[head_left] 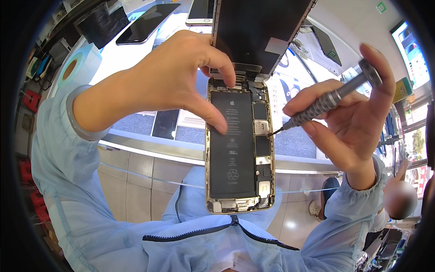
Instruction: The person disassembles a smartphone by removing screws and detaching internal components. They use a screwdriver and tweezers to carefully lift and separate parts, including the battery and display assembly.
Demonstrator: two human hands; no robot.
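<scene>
An opened smartphone (265, 199) is in the middle of the view, its inside facing me. A long black battery (231, 149) fills its left side, with circuit parts along the right. The lifted screen panel (253, 34) stands at the phone's top edge. My left hand (192, 77) grips the phone from the left, thumb on the battery and a finger at the top end. In my right hand (349, 109) is a grey metal screwdriver (317, 106), one finger over its end cap. Its thin tip meets the phone's right inner edge, by a small silver plate.
Beyond my hands is a glass display counter (181, 152) with phones inside. A dark phone (147, 25) and a white-framed phone (199, 12) lie on it. A tape roll (72, 69) stands left. Another person (399, 199) is at the far right.
</scene>
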